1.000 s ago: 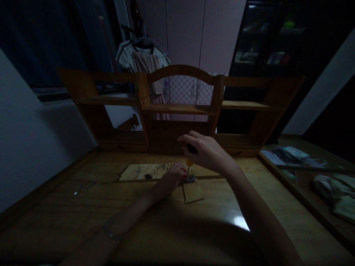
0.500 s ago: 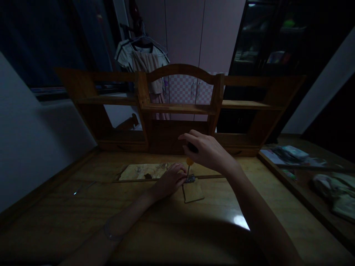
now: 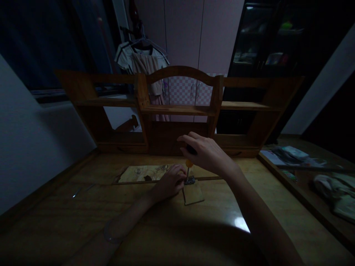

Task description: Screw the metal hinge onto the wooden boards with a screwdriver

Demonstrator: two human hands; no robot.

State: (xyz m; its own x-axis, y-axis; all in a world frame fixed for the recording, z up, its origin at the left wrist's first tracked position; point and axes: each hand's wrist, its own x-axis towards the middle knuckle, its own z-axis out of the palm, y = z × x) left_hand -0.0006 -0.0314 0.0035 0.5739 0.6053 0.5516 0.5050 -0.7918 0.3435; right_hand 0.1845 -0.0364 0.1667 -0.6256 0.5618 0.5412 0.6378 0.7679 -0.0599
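Note:
My right hand (image 3: 205,152) is closed round the dark handle of a screwdriver (image 3: 188,166) with an orange collar, held upright. Its tip rests on a small metal fitting (image 3: 190,180) at the top of a small wooden piece (image 3: 193,193) lying on the desk (image 3: 83,218). My left hand (image 3: 170,181) lies on the desk just left of the fitting, fingers curled and pressed against it. A thin bracelet (image 3: 111,232) circles my left forearm.
A wooden shelf unit (image 3: 177,109) stands at the back of the desk. A pale flat panel (image 3: 142,173) lies left of my hands. Papers and cloth (image 3: 294,153) lie on a side surface at the right. Clothes (image 3: 144,61) hang behind the shelf.
Both hands stay at the fitting with the screwdriver upright; only the view has shifted slightly.

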